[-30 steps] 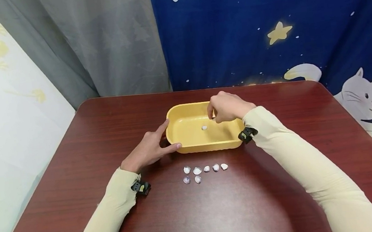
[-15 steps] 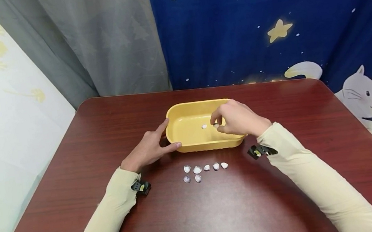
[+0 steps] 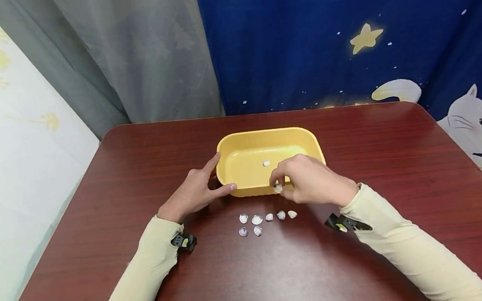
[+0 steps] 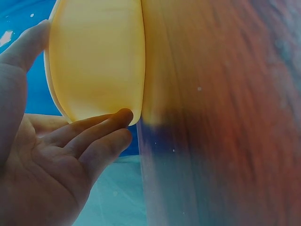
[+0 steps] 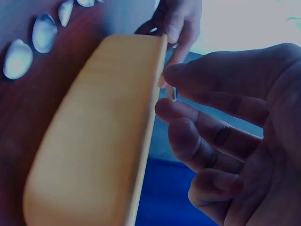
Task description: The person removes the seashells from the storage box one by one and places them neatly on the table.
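Observation:
A yellow plastic basin (image 3: 248, 169) stands on the table with one small white seashell (image 3: 266, 163) on its floor. My left hand (image 3: 194, 194) rests against the basin's left end, thumb at the near rim and forefinger at the far corner. In the left wrist view its other fingers (image 4: 101, 136) lie fairly straight along the outer wall. Between thumb and fingertips my right hand (image 3: 310, 179) pinches another seashell (image 5: 171, 92), right at the basin's near rim. On the table in front lie several seashells (image 3: 256, 220) in two rows, the farther row longer.
A dark red wooden table (image 3: 155, 151) carries everything, its far edge close to a grey curtain (image 3: 157, 55) and a blue curtain (image 3: 290, 39) with stars and a cat. A pale patterned cloth (image 3: 3, 124) hangs at the left.
My right hand has come from inside the basin toward me, with the pinched seashell now at the near rim. The left hand stays against the basin.

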A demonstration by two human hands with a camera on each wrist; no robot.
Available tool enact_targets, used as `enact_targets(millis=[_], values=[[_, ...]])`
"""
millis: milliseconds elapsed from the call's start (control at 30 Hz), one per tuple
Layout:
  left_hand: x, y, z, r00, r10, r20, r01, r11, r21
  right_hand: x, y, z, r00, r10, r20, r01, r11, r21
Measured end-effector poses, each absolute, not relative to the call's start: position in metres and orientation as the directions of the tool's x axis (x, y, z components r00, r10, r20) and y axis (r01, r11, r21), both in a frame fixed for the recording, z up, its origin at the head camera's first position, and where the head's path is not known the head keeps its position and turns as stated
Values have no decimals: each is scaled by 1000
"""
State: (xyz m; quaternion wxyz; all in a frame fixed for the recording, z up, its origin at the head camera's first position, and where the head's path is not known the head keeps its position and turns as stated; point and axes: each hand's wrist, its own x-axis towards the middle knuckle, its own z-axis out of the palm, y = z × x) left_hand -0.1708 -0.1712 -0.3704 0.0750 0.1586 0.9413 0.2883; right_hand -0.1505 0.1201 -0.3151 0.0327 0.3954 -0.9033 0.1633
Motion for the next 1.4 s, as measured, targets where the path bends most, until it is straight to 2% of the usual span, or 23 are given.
enact_targets(millis=[633, 1200, 1400], values=[[-171, -171, -370, -936, 350, -26, 276, 780, 561, -123, 103, -353, -580, -810, 90, -808, 558, -190], [-170, -172, -370, -936, 352, -22, 281, 783, 556, -122, 93, -365, -566, -824, 32, -811, 550, -199], [-170, -172, -369, -935, 352, -37, 272, 780, 563, -122, 93, -366, -537, -843, 32, -830, 521, -199]])
